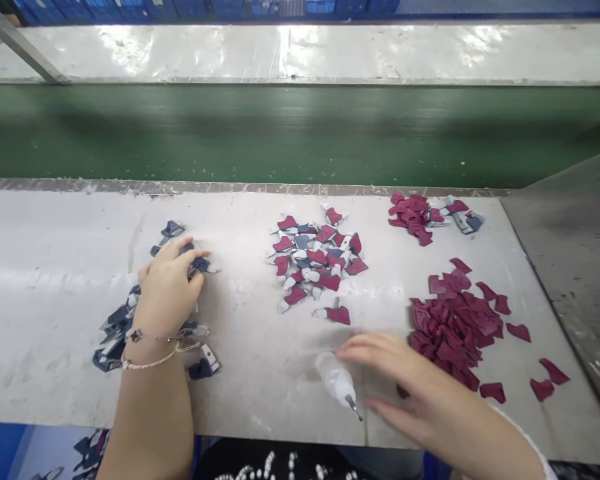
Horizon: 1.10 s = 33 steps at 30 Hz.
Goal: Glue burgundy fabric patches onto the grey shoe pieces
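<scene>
At the left, my left hand (pixel 167 293) reaches over a loose pile of small dark blue and white plastic pieces (pixel 115 327). Its thumb and index finger close around one dark blue plastic piece (pixel 200 265). My right hand (pixel 395 373) is slightly blurred, with thumb and fingers apart and nothing between them. Just left of its fingertips lies a white squeeze bottle (pixel 336 379) with a thin metal tip pointing toward me. Mid-table is a heap of white and blue pieces with maroon parts on them (pixel 317 257). Many flat maroon pieces (pixel 455 327) lie at the right.
A smaller maroon pile (pixel 411 215) sits at the back right beside a few blue and white pieces. Beyond the white table (pixel 250 373) runs a green conveyor belt (pixel 290 133). A metal panel (pixel 575 253) bounds the right side. Blue bins (pixel 205 10) stand at the far back.
</scene>
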### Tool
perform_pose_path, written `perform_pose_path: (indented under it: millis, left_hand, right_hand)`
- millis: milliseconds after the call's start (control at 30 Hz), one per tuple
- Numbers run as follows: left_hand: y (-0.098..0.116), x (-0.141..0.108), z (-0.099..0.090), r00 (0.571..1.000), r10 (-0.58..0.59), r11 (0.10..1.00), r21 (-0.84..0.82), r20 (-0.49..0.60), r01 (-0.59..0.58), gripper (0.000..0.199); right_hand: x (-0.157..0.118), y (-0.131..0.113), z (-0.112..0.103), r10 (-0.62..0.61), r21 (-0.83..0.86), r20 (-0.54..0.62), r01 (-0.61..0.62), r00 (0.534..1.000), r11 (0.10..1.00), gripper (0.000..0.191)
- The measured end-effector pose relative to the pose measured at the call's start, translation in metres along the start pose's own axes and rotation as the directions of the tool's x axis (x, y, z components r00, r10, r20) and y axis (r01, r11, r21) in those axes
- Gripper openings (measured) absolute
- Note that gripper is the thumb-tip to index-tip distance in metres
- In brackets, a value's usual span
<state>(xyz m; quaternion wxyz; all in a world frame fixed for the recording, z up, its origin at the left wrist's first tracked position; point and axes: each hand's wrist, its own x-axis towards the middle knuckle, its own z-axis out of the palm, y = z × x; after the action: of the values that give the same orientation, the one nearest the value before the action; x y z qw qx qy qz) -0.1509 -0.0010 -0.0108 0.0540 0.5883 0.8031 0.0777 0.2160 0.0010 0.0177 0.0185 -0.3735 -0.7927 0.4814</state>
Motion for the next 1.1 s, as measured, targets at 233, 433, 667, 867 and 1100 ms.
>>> perform_pose_path:
  millis: [233,433,667,867,1100]
  left_hand:
    - [0.005,0.003,-0.003,0.998,0.035,0.987,-0.157,-0.045,-0.042,0.016]
    - [0.063,-0.023,-0.016,0.972,0.123,0.510,-0.853,0.198,0.109,0.034]
    - [0.111,-0.045,0.009,0.785,0.370,0.197,-0.868,0.497,0.457,0.040]
    - [0.109,-0.048,0.019,0.780,0.402,0.171,-0.876,0.479,0.450,0.072]
    - [0.117,-0.056,0.018,0.841,0.323,0.422,-0.861,0.435,0.283,0.058]
  right_hand:
    - [0.023,0.002,0.025,-0.107,0.233,-0.028,0.111,0.994,0.966,0.035]
    - [0.016,-0.010,-0.010,-0.096,0.394,-0.055,0.110,0.994,0.913,0.045]
    - [0.028,-0.008,-0.048,-0.119,0.717,-0.304,0.310,0.945,0.625,0.010]
    - [0.031,0.019,-0.044,-0.161,0.726,-0.333,0.361,0.929,0.585,0.033]
    - [0.031,0.005,-0.040,-0.131,0.828,-0.161,0.206,0.978,0.522,0.034]
